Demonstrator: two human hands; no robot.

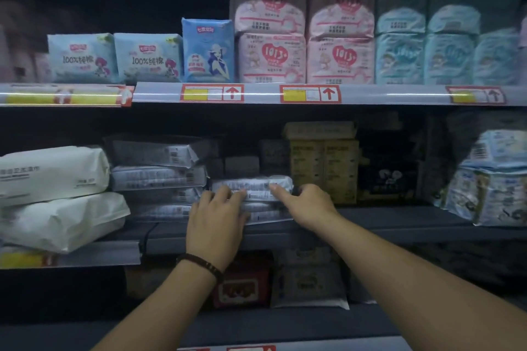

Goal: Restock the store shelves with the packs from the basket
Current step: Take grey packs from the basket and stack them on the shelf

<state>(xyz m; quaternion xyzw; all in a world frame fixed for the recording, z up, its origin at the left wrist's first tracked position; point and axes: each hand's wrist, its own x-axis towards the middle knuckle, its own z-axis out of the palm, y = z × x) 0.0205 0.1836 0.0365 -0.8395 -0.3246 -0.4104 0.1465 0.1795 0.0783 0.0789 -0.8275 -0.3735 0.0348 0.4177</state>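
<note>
On the middle shelf [399, 222] lies a short stack of flat grey packs; the top grey pack [256, 184] has white print on its front edge. My left hand [216, 222] rests on the stack's left front with fingers spread and fairly straight, pressing against the packs. My right hand [305, 205] is at the right end of the top pack, index finger stretched along its front, the other fingers curled round its right end. A taller stack of the same grey packs [159, 177] stands just to the left. No basket is in view.
White bulky packs [54, 174] lie at the left of the middle shelf, yellow boxes [322, 165] and a black pack [387, 174] to the right, pale blue packs [490, 194] at far right. The upper shelf holds blue and pink packs [271, 57]. A lower shelf holds a red pack [242, 288].
</note>
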